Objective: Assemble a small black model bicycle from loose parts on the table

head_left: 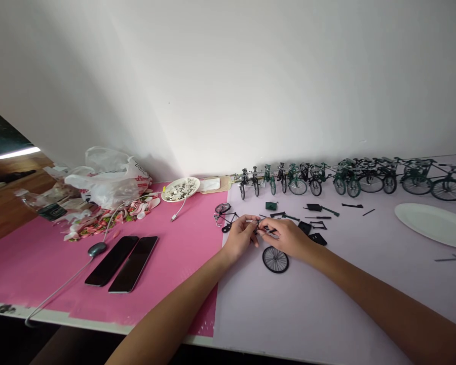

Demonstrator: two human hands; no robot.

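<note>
My left hand (241, 235) and my right hand (285, 237) meet over the pale purple sheet, fingertips nearly touching. Both are closed in a pinch at a small dark part (257, 224); the fingers mostly hide its shape. A thin dark piece (270, 231) shows among the right fingers. Just below the hands lies a loose black toy bicycle wheel (275, 259) with spokes. Left of my left hand rests a partly built miniature bicycle (224, 217) with one wheel. Loose black and green parts (315, 238) lie beyond and beside my right hand, with a small green box (271, 206) behind.
Several finished miniature bicycles (372, 180) line the wall. A white oval plate (437, 225) sits right. On the pink sheet lie two phones (133, 264), a cable with a grey puck (97, 249), plastic bags (110, 180), petal-like pieces (95, 227) and a plate of small pieces (181, 189).
</note>
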